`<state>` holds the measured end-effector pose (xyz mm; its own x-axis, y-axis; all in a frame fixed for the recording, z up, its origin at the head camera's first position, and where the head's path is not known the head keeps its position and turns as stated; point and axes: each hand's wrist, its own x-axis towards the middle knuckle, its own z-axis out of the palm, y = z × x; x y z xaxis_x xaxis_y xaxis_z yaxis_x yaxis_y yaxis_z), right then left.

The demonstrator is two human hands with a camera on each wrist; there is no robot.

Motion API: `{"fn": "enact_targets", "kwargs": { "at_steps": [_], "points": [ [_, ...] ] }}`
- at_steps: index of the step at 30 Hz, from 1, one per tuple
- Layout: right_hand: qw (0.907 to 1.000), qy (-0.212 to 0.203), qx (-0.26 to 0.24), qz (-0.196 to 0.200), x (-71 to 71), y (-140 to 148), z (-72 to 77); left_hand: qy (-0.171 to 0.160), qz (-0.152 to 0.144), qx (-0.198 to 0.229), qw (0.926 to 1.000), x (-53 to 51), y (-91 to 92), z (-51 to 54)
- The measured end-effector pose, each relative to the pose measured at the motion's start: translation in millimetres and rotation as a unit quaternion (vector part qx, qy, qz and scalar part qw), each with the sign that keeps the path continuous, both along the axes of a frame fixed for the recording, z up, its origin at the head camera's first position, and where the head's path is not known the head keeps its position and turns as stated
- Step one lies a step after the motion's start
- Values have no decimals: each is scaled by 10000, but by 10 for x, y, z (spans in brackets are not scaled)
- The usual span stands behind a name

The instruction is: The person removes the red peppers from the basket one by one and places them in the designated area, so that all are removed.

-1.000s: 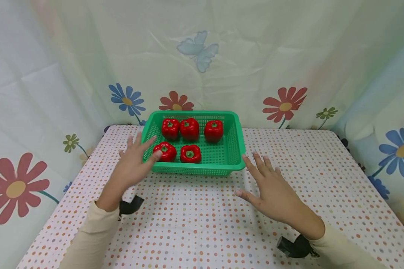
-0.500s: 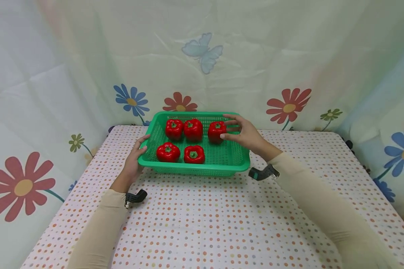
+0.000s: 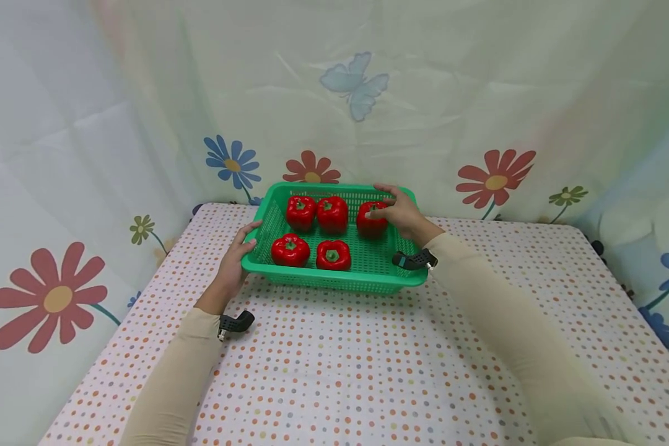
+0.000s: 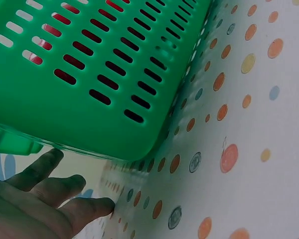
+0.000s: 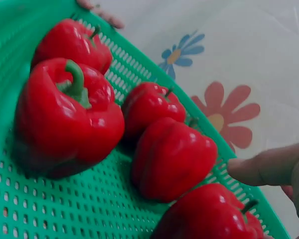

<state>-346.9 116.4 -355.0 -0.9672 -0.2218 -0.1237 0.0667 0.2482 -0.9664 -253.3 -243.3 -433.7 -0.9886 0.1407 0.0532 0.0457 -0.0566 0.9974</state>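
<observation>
Red bell peppers [image 3: 332,215] [image 5: 173,159] lie in a green basket [image 3: 334,280] [image 4: 79,114]. My left hand [image 3: 232,266] [image 4: 45,204] is at the basket's left rim, fingers extended; one fingertip meets the rim in the left wrist view. Over the basket's right back part, my right hand [image 3: 404,214] reaches around the rightmost pepper [image 3: 371,226] [image 5: 209,216], its thumb [image 5: 269,167] across the top in the head view. The right wrist view shows a gap between that thumb and the pepper; the other fingers are mostly hidden.
The basket stands near the back edge of a table with a dotted cloth [image 3: 323,365]. Behind it hangs a flowered curtain [image 3: 424,124], which also runs along both sides.
The left hand has come down to the basket's left rim. The right hand has moved left and away from me, from beside the basket to around the rightmost pepper. The head view has shifted slightly.
</observation>
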Motion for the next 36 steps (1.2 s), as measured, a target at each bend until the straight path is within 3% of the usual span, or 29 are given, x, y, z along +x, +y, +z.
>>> {"fn": "enact_targets", "kwargs": {
  "at_steps": [5, 17, 36],
  "points": [
    [9997, -211, 12, -119, -9, -22, -32, 15, 1, -82, 10000, -2, 7, 27],
    [9958, -344, 840, 71, -61, -92, -102, -36, 67, -107, 9999, 50, 5, 76],
    [9915, -334, 1253, -97, -34, -94, -123, -21, 52, -83, 9999, 20, 11, 42]
  ]
}}
